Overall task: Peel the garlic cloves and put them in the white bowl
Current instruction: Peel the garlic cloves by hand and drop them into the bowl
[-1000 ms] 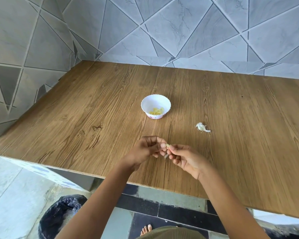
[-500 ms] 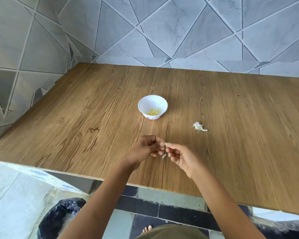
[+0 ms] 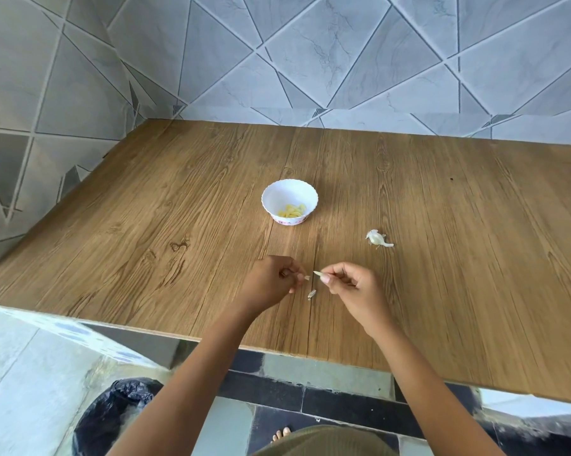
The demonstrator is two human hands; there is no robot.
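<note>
Mid-peel: right hand (image 3: 353, 287) pinches a garlic clove (image 3: 318, 274) between thumb and forefinger, other fingers curled in. Left hand (image 3: 271, 281) pinches a skin scrap (image 3: 307, 278) just beside the clove, fingers curled. A loose peel piece (image 3: 311, 294) sits below the two hands. Next, judged: finish stripping, then carry the clove forward to the white bowl (image 3: 279, 192), which holds peeled cloves (image 3: 292, 210). Nothing blocks that path. Garlic remnant (image 3: 378, 239) lies to the right on the wooden table (image 3: 442, 258); a black-lined bin (image 3: 113, 413) stands below the edge.
</note>
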